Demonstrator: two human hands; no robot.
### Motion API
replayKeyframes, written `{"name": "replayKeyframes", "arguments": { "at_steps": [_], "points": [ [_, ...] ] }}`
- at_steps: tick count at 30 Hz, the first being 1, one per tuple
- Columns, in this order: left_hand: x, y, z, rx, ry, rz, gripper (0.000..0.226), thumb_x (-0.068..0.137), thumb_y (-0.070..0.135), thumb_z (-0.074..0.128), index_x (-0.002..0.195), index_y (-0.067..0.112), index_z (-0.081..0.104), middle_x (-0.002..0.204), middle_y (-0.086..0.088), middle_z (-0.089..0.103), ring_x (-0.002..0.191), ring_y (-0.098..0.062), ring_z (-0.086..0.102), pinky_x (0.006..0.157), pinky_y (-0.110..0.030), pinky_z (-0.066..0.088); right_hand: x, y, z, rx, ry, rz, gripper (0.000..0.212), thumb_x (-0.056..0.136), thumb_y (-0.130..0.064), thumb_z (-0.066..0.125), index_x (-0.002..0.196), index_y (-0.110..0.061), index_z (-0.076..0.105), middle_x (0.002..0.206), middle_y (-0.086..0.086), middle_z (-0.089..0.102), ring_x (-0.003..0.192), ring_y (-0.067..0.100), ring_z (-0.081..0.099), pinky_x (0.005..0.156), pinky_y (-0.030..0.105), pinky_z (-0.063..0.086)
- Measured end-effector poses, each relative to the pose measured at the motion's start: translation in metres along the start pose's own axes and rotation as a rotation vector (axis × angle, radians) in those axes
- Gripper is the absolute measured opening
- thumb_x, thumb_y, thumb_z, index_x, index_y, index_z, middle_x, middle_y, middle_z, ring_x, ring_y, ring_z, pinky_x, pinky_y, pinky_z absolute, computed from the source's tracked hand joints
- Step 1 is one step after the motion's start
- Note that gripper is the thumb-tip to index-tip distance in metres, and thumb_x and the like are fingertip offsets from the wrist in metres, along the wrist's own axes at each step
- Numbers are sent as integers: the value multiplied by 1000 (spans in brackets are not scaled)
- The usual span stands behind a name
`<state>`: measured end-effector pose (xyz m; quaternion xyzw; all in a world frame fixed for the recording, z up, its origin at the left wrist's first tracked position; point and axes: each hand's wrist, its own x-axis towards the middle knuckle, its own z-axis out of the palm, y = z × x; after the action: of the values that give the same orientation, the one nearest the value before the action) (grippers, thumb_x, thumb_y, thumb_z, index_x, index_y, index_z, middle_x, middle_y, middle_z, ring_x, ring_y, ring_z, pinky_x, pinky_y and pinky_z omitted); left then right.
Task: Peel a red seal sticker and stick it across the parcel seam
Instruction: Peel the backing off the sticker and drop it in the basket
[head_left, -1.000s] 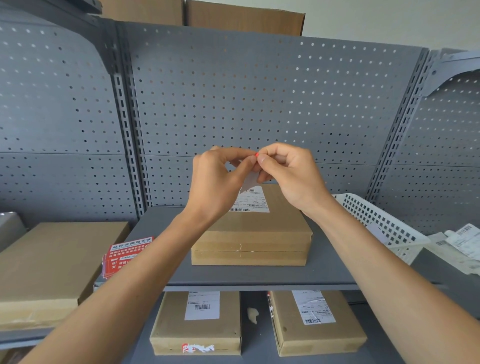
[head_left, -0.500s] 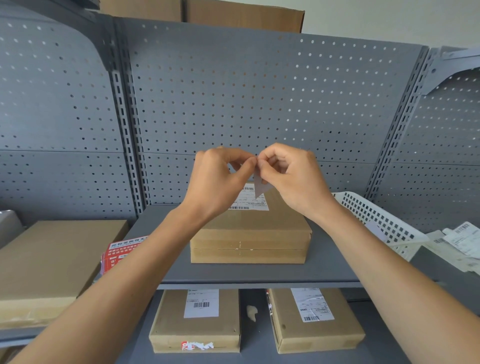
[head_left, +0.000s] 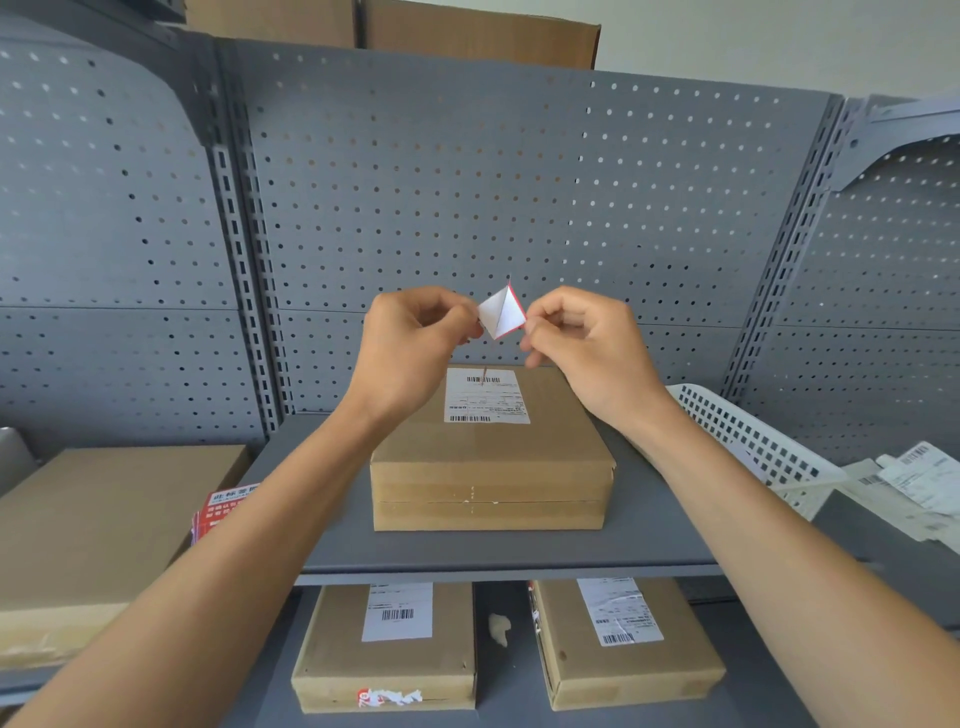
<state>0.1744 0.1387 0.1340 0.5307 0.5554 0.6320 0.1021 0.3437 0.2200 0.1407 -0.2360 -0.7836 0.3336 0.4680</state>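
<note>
A brown cardboard parcel (head_left: 491, 467) with a white shipping label sits on the grey shelf (head_left: 519, 551), its horizontal seam on the near face. Above it I hold a small sticker (head_left: 503, 314) whose white side faces me, edged in red. It is split open in a V between my hands. My left hand (head_left: 410, 348) pinches its left flap. The fingertips of my right hand (head_left: 582, 338) pinch the right, red-edged flap. Both hands hover well above the parcel, apart from it.
A stack of red seal stickers (head_left: 221, 512) lies left of the parcel, beside a large flat box (head_left: 104, 530). A white perforated basket (head_left: 748, 441) and loose paper labels (head_left: 914, 483) are at right. Two labelled boxes (head_left: 387, 644) (head_left: 623, 639) sit on the lower shelf.
My hands have moved apart, and the sticker that was pinched tight between them now opens into a V, with the red-edged layer pulled to the right.
</note>
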Motion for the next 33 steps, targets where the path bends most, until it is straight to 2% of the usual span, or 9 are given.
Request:
{"name": "replayKeyframes", "arguments": {
  "at_steps": [3,6,11,14,17,24,33],
  "points": [
    [4,-5,-2,-51,28,-77,25,94,13,62,74,7,74,74,5,75,70,-8,63,67,-15,47,1,4,-6,29,9,42,21,92,-1,59,77,-14,67,72,5,70,61,16,68,70,31,57],
    [8,-10,-4,-87,55,-141,28,96,17,61,74,5,73,80,4,77,73,-11,65,64,-15,45,1,7,-10,62,28,84,20,93,0,59,80,-12,68,73,7,70,60,15,67,67,28,58],
    [13,-14,-11,-170,115,-245,26,96,18,61,74,9,73,80,4,76,70,-11,65,74,-28,42,2,12,-16,108,66,141,12,93,1,59,85,-1,68,74,8,70,60,15,66,65,29,56],
    [16,-20,-17,-219,163,-289,21,95,19,62,81,12,75,79,3,77,72,-12,67,73,-31,42,2,14,-20,103,88,165,14,93,0,58,84,-2,69,74,8,70,63,16,67,68,33,57],
    [19,-24,-21,-259,191,-309,19,95,20,63,81,17,75,79,4,77,74,-14,67,70,-31,41,1,15,-23,109,112,185,18,92,0,57,81,-8,69,74,7,71,63,17,68,70,35,56],
    [23,-26,-29,-318,284,-322,21,94,19,62,77,19,74,82,3,77,75,-14,66,67,-29,40,2,17,-32,142,177,230,18,92,1,55,85,-6,69,75,7,70,62,19,65,71,38,54],
    [28,-26,-25,-310,290,-308,18,92,19,63,78,18,75,79,3,76,73,-15,66,64,-28,39,-1,22,-56,116,214,261,17,93,-2,55,85,-8,68,74,4,70,62,19,65,74,38,54]
  ]
}}
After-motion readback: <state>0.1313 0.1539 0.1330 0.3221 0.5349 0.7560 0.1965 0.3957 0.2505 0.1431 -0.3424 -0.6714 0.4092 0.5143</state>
